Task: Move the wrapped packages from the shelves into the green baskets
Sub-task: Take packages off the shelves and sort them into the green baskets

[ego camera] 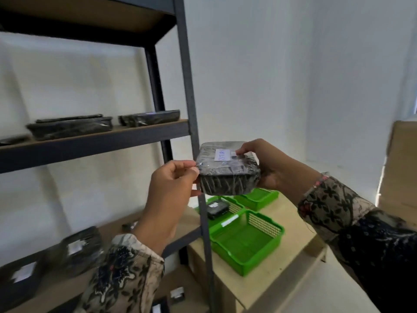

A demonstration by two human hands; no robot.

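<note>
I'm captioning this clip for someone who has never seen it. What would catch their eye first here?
First, the black wrapped package with a white label, held up mid-frame between the left hand and right hand, just right of the dark shelf post. Next, the bright green baskets on the low wooden table below, one already holding a package. More dark packages lie on the shelves at left.
</note>
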